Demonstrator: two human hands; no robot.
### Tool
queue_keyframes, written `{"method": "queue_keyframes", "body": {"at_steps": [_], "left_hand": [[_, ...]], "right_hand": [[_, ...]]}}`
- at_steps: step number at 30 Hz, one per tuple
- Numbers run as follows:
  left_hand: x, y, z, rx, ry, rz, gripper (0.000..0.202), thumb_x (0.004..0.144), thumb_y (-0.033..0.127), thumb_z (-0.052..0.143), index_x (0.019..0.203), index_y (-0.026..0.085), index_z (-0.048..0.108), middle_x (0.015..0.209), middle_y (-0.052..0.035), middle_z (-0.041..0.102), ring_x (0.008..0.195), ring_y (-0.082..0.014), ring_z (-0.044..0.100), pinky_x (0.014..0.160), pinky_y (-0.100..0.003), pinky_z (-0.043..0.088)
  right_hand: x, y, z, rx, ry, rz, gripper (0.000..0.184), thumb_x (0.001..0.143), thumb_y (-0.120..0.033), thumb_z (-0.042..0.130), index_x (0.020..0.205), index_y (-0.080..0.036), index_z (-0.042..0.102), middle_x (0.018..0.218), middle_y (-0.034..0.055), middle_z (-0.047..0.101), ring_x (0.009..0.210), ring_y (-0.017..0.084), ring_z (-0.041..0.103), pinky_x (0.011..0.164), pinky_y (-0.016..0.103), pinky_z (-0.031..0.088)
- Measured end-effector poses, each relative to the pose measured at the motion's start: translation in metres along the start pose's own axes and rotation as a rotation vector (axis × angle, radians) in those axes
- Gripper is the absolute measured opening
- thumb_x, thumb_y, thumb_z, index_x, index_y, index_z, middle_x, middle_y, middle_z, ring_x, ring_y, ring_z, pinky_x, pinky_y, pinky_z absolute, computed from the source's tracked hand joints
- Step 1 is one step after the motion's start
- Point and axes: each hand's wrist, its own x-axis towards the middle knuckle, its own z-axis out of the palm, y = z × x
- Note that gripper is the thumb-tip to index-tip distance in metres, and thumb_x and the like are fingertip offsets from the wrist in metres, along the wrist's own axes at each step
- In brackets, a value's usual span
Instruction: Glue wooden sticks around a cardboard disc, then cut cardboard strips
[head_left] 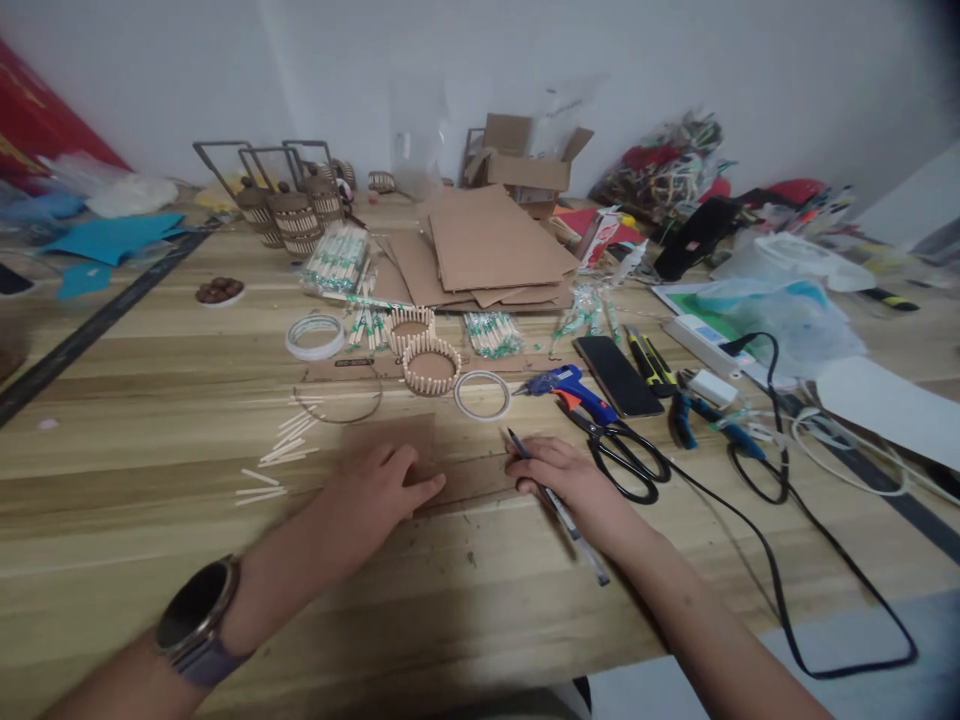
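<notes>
My left hand (379,492) lies flat, fingers spread, on a brown cardboard piece (397,440) on the wooden table (150,400). A dark watch (196,610) sits on that wrist. My right hand (559,475) is closed round a thin metal craft knife (559,505), whose tip points up-left at the cardboard's right edge. Black-handled scissors (622,450) lie just right of that hand. A blue glue gun (570,388) rests a little farther back.
Stick rings (431,365), two tape rolls (481,394), loose sticks (281,450), packs of sticks (337,258), stacked cardboard (487,245), a phone (616,375), utility knives (651,360), pliers (697,415), a black cable (780,580), small baskets (292,215) and clutter at the back and right.
</notes>
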Motion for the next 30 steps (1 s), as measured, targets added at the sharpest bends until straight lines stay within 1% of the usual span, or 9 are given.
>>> {"method": "queue_keyframes", "body": {"at_steps": [2, 5, 11, 16, 21, 26, 30], "left_hand": [[-0.003, 0.003, 0.008, 0.076, 0.011, -0.024, 0.059, 0.089, 0.003, 0.052, 0.14, 0.032, 0.052, 0.112, -0.0062, 0.059, 0.1, -0.0246, 0.056, 0.086, -0.037, 0.049], [-0.005, 0.008, 0.013, 0.147, 0.034, -0.05, 0.063, 0.089, 0.0, 0.047, 0.142, 0.032, 0.05, 0.113, -0.0076, 0.059, 0.099, -0.0245, 0.056, 0.086, -0.038, 0.049], [-0.007, 0.011, 0.01, 0.157, 0.042, -0.056, 0.068, 0.086, -0.005, 0.043, 0.143, 0.031, 0.05, 0.118, -0.01, 0.059, 0.1, -0.0264, 0.055, 0.086, -0.041, 0.05], [-0.006, 0.013, 0.005, 0.135, 0.008, -0.065, 0.065, 0.086, -0.004, 0.047, 0.141, 0.03, 0.052, 0.116, -0.0108, 0.06, 0.1, -0.0284, 0.056, 0.084, -0.043, 0.051], [-0.006, 0.015, 0.006, 0.184, 0.013, -0.062, 0.067, 0.086, -0.005, 0.048, 0.142, 0.03, 0.05, 0.119, -0.0099, 0.06, 0.102, -0.0275, 0.056, 0.085, -0.043, 0.052], [-0.006, 0.017, 0.007, 0.254, 0.004, -0.051, 0.065, 0.085, -0.004, 0.047, 0.142, 0.029, 0.05, 0.122, -0.0099, 0.061, 0.1, -0.0265, 0.057, 0.083, -0.041, 0.053], [-0.007, 0.016, 0.006, 0.219, 0.019, -0.034, 0.063, 0.086, -0.004, 0.046, 0.141, 0.026, 0.051, 0.123, -0.0103, 0.061, 0.105, -0.0264, 0.057, 0.088, -0.042, 0.053]], "right_hand": [[-0.001, -0.001, 0.001, -0.03, 0.002, 0.006, 0.017, 0.098, -0.02, 0.056, 0.105, -0.023, 0.07, 0.116, 0.0096, 0.072, 0.113, 0.024, 0.063, 0.098, 0.038, 0.05], [-0.002, -0.002, 0.002, -0.061, 0.001, 0.004, 0.019, 0.096, -0.015, 0.055, 0.105, -0.023, 0.07, 0.117, 0.01, 0.072, 0.114, 0.024, 0.063, 0.099, 0.039, 0.051], [-0.004, -0.002, 0.004, -0.1, 0.0, 0.019, 0.021, 0.095, -0.014, 0.056, 0.106, -0.024, 0.071, 0.118, 0.0097, 0.073, 0.116, 0.026, 0.063, 0.1, 0.042, 0.052], [-0.006, -0.002, 0.006, -0.115, 0.014, 0.022, 0.023, 0.095, -0.014, 0.057, 0.108, -0.025, 0.071, 0.119, 0.0092, 0.073, 0.117, 0.025, 0.064, 0.1, 0.041, 0.052], [-0.006, -0.002, 0.007, -0.12, 0.006, 0.029, 0.024, 0.094, -0.013, 0.057, 0.109, -0.026, 0.071, 0.119, 0.0082, 0.073, 0.118, 0.024, 0.063, 0.101, 0.041, 0.051], [-0.006, -0.002, 0.006, -0.126, 0.016, 0.012, 0.022, 0.096, -0.014, 0.056, 0.108, -0.024, 0.071, 0.12, 0.0094, 0.073, 0.116, 0.025, 0.063, 0.099, 0.041, 0.052], [-0.005, -0.003, 0.005, -0.124, 0.02, 0.002, 0.023, 0.095, -0.013, 0.055, 0.108, -0.024, 0.071, 0.12, 0.01, 0.073, 0.114, 0.025, 0.064, 0.097, 0.041, 0.053]]}}
